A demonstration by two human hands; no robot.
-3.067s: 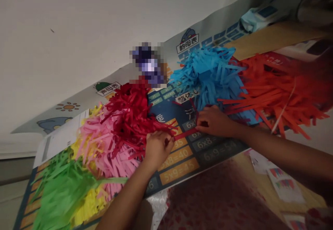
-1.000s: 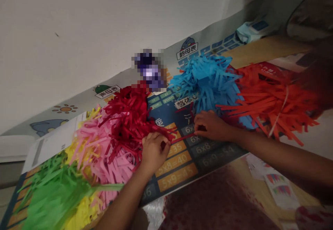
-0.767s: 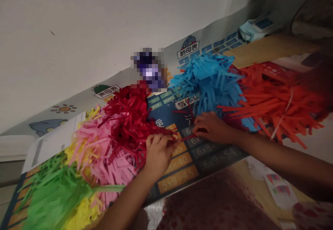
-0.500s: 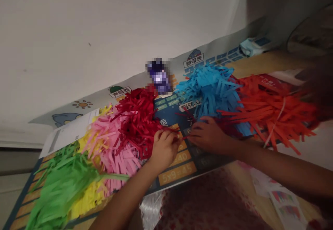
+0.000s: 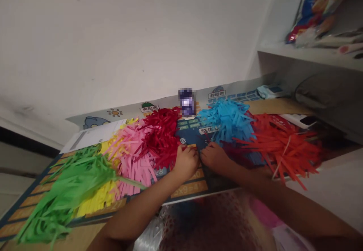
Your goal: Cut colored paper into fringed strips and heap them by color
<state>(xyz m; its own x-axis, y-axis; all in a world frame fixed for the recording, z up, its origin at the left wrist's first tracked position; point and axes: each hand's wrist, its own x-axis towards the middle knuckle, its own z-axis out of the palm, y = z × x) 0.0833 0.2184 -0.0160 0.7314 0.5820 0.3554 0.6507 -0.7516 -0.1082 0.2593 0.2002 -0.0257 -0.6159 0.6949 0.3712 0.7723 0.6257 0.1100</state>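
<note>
My left hand [image 5: 187, 162] is closed, fingertips pinched, beside the dark red fringed paper bundle [image 5: 161, 141]. My right hand [image 5: 214, 156] is closed just to its right, the fingers of both nearly meeting. A thin red paper strip showed at their fingertips half a second ago; now the fingers mostly hide it. Dark maroon strips [image 5: 236, 151] lie beside and partly under my right forearm. Beyond that hand spreads a light blue fringed bundle [image 5: 227, 116]. An orange-red bundle [image 5: 286, 149], with a pale tie across it, lies farther right.
Pink [image 5: 133, 168], yellow [image 5: 98, 202] and green [image 5: 73, 190] fringed paper lies to the left on a printed chart mat [image 5: 188, 186]. A blurred-out purple object [image 5: 187, 103] stands near the wall. At upper right, a shelf [image 5: 306, 56] holds a snack bag [image 5: 317, 7].
The view has tilted up and turned right, bringing the shelf into sight. My hands have come closer together, and my right fingers have curled in more.
</note>
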